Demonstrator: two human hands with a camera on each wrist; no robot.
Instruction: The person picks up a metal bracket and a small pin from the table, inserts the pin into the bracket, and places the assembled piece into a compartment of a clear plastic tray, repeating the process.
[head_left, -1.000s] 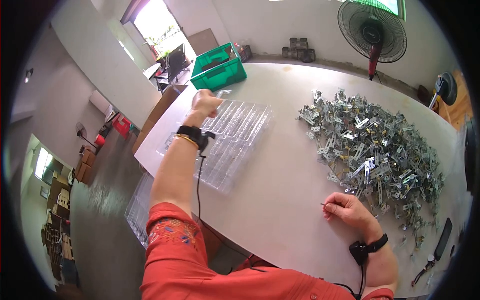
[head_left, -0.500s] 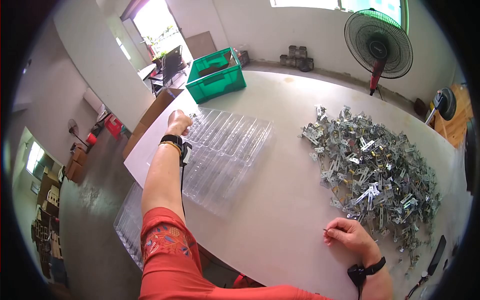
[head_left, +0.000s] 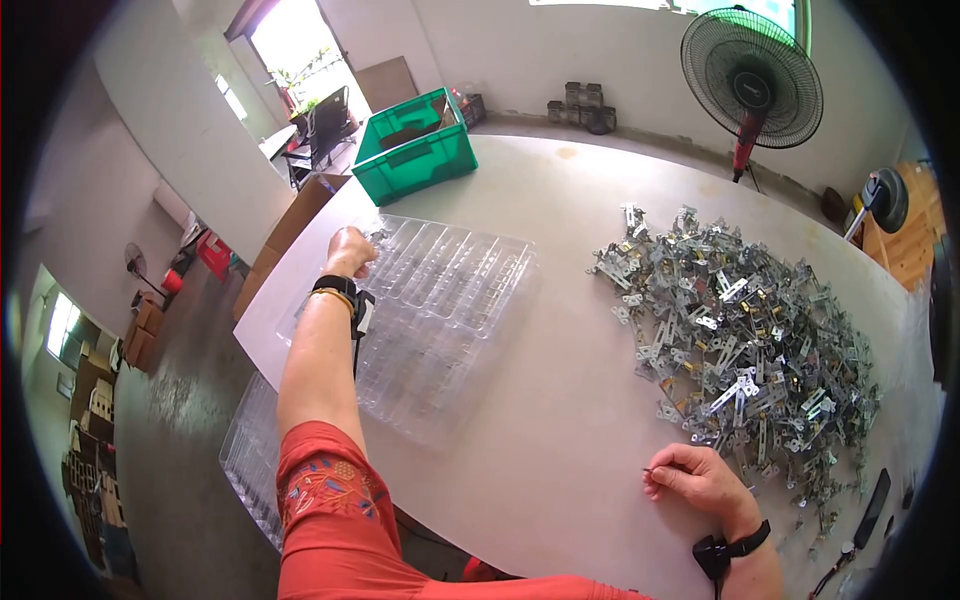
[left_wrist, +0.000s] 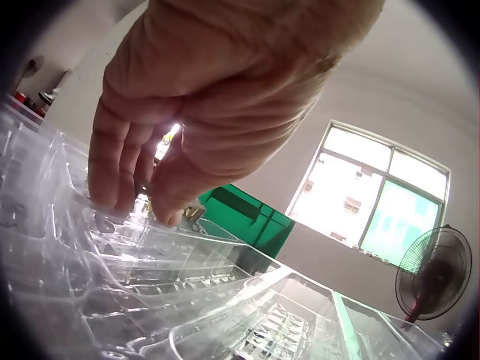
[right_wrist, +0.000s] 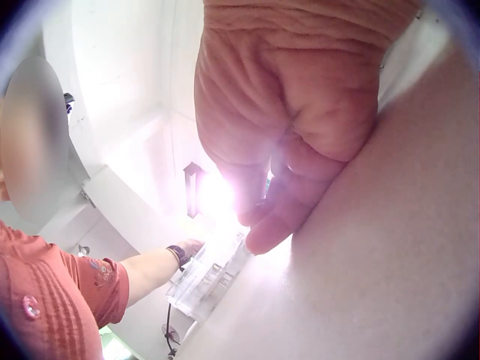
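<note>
At the far left corner of a clear plastic compartment tray [head_left: 450, 265], my left hand [head_left: 350, 252] pinches a small shiny metal bracket [left_wrist: 163, 142] between thumb and fingers. In the left wrist view its fingertips [left_wrist: 166, 214] are down at the tray's ridged slots. My right hand [head_left: 700, 482] rests on the table beside a big heap of metal brackets [head_left: 750, 330]. Its thumb and forefinger pinch a small thin dark piece [head_left: 648, 470], too small to name; in the right wrist view the curled fingers mostly hide it.
A green crate [head_left: 415, 150] stands at the table's far left edge, behind the tray. More clear trays [head_left: 250, 455] sit lower, off the left edge. A dark strap-like object [head_left: 875, 508] lies at the right. A standing fan [head_left: 750, 80] is beyond the table.
My left hand has moved left and lower over the tray, bringing the metal bracket to its far left corner. The right hand keeps its place and its pinch. The head view has shifted slightly.
</note>
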